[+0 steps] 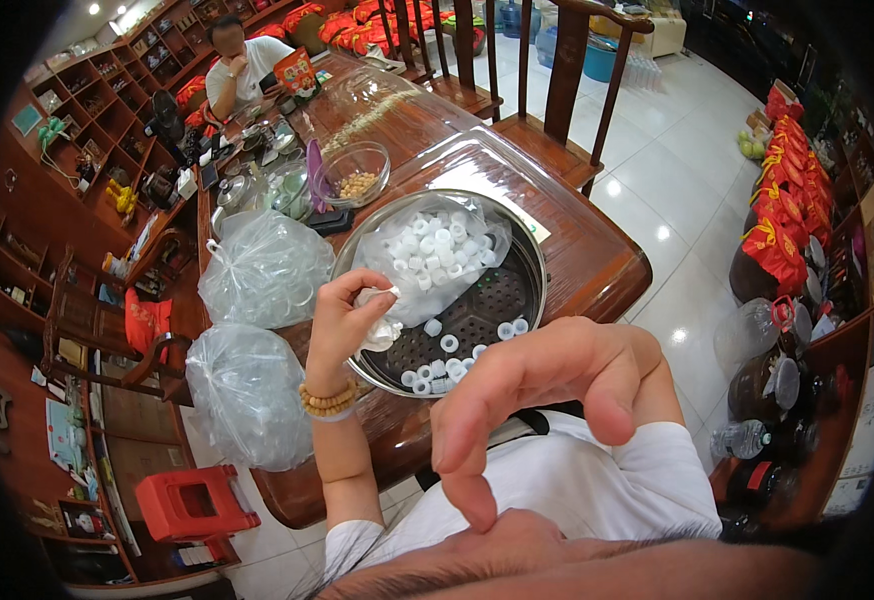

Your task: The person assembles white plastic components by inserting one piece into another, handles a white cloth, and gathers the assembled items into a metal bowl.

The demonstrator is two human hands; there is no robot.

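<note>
My left hand (350, 315) pinches a crumpled white tissue (381, 336) at the near left rim of a round metal tray (540, 259). Inside that tray, a clear plastic bag (399, 300) full of white plastic caps (440, 247) lies on a dark perforated insert (493, 296). Several loose caps (438, 373) are scattered on the insert below the bag. My right hand (557, 375) is raised close to the camera, fingers bent and apart, holding nothing. One of its fingertips touches my face, and it hides the tray's near right part.
Two bulging clear plastic bags (268, 270) (249, 397) stand left of the tray. Beyond it are a glass bowl of nuts (358, 184) and teaware (238, 191) on the wooden table (594, 266). A person (245, 71) sits at the far end. A red stool (193, 502) is at lower left.
</note>
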